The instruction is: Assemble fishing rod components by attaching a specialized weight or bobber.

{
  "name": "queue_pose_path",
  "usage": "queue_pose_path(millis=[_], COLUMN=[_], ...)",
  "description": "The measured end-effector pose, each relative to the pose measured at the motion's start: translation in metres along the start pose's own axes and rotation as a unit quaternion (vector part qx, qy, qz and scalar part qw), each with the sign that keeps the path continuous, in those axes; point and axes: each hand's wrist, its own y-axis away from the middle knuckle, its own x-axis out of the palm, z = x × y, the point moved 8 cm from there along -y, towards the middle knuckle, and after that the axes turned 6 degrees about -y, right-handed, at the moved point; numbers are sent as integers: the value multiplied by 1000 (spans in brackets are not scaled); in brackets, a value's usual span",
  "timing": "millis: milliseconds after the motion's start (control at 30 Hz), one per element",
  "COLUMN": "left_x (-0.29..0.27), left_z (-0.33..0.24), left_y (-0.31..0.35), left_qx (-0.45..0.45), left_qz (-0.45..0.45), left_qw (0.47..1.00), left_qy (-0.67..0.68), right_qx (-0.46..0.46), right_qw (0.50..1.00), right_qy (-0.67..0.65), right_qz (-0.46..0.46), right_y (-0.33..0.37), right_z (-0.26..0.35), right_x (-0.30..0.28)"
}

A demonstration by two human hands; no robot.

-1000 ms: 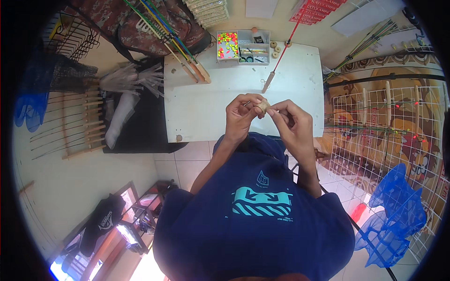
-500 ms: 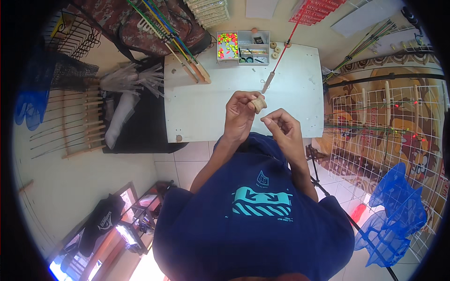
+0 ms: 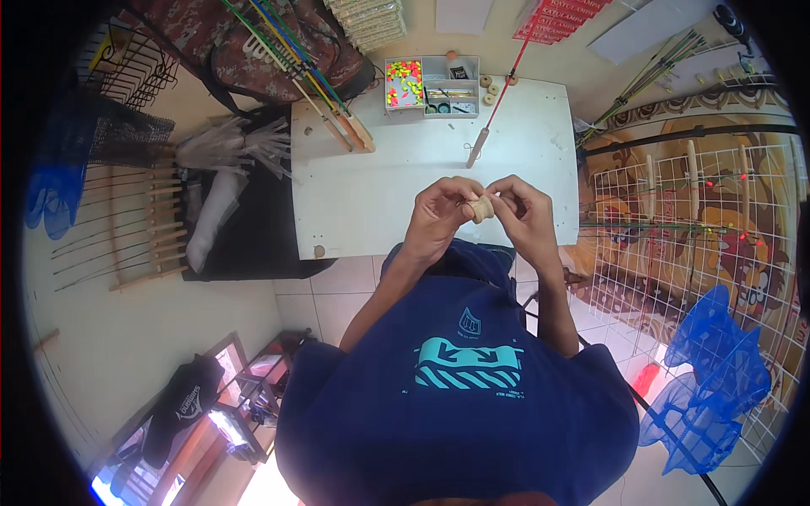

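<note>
Now that the right hand [image 3: 530, 218] has been brought back, two-handed handling is resumed: pale spool [image 3: 482, 210] pinched at left hand's [image 3: 435, 218] fingertips; right's grip, just beside it, can't be told.

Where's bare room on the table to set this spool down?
Broad patch: the table, left side, between rod handles and front edge, except a small round piece at the corner. Another: between the red rod and right edge. Crowded: the back, with divided tray and small spools, and front middle, around the held spool.
</note>
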Motion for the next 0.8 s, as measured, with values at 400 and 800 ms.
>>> queue_pose_path(millis=[400,800], left_x=[0,-12], left_z=[11,12], left_y=[5,7], left_qx=[-80,-68], left_qz=[29,-49], left_qw=[994,994], left_qy=[69,-69], right_qx=[-106,-185], right_qw=[989,936], right_qy=[103,298], right_qz=[19,18], right_y=[-2,-3], right_z=[28,63], right_x=[4,5])
